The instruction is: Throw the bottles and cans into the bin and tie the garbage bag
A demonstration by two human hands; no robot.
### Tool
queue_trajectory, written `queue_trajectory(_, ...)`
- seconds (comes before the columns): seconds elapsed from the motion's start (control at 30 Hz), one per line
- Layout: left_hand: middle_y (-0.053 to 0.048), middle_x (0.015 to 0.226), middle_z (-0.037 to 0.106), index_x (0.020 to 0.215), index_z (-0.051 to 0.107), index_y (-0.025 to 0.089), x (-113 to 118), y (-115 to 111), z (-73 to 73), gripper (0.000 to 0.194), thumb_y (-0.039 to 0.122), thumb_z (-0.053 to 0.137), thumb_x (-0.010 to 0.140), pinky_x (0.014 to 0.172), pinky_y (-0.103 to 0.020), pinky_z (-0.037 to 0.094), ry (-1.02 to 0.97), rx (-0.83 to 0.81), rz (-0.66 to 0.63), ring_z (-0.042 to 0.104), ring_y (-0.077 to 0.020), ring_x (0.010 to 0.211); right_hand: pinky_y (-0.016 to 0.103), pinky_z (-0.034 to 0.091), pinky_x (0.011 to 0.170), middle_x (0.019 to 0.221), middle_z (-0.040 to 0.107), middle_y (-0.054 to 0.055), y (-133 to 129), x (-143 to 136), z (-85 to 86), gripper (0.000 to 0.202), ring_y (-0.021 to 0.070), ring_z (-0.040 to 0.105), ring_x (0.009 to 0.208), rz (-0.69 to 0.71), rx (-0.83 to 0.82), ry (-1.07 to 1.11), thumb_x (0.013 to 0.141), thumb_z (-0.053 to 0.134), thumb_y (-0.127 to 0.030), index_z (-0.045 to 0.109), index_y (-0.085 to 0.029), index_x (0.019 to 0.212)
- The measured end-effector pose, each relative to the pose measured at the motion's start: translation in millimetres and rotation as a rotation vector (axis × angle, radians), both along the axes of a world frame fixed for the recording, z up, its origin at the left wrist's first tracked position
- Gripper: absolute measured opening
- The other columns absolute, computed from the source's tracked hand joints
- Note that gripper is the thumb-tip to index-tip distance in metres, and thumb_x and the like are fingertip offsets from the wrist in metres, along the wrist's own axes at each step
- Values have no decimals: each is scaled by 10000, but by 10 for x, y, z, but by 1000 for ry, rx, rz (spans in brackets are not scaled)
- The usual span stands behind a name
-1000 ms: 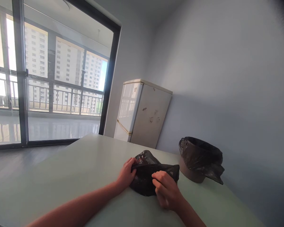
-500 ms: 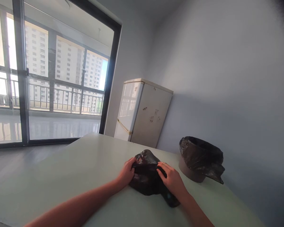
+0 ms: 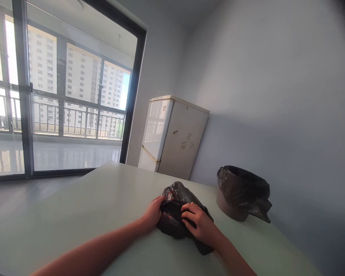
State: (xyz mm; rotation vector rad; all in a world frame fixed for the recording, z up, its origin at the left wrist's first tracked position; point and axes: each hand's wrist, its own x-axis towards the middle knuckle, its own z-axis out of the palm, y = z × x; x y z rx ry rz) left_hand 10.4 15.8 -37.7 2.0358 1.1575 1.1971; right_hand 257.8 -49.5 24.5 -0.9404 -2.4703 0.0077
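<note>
A crumpled black plastic bag [image 3: 172,224] lies on the pale table in front of me. My left hand [image 3: 153,213] is closed on its left edge, thumb and fingers pinching the plastic. Across the bag's right part lies my right hand [image 3: 200,225], its fingers bent and gripping the plastic near the folded rim. The bag's lower right end trails out beneath my right wrist. What the bag holds, if anything, is hidden. To the right stands a brown bin [image 3: 231,209] with a black bin liner [image 3: 244,191] folded over its rim.
The pale green table [image 3: 83,214] spreads under both arms, its far edge running before a white refrigerator [image 3: 184,138]. A grey wall [image 3: 261,96] rises behind the bin. On the left is a dark-framed sliding glass door [image 3: 30,115].
My right hand has moved left and slightly down over the bag, and the plastic there has shifted and folded. My left hand keeps its hold on the left edge.
</note>
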Motion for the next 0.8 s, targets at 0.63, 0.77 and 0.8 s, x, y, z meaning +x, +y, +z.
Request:
queue_trajectory(0.63, -117, 1328, 598, 1231, 593, 219, -40, -411, 413, 500, 28, 436, 796, 1114, -443, 419, 58, 373, -196, 540, -263, 1242, 392, 477, 942, 991, 682, 41, -13, -46, 13, 176, 185, 589, 914, 34, 128, 11, 1043, 535, -201, 646, -206, 907)
queue_trajectory(0.77, -99, 1228, 689, 1228, 641, 242, -5, -453, 395, 399, 117, 539, 863, 1094, -442, 421, 219, 463, -386, 618, -262, 1143, 381, 469, 939, 979, 685, 28, -59, -64, 89, 165, 177, 598, 918, 35, 1, 57, 1061, 504, -216, 590, -207, 920)
queue_trajectory(0.8, -92, 1177, 706, 1220, 652, 245, 7, -434, 364, 365, 144, 561, 881, 1062, -434, 432, 256, 466, -404, 631, -257, 1097, 381, 471, 942, 981, 684, 22, -71, -65, 103, 118, 180, 603, 919, 28, -49, 49, 1038, 561, -234, 586, -209, 926)
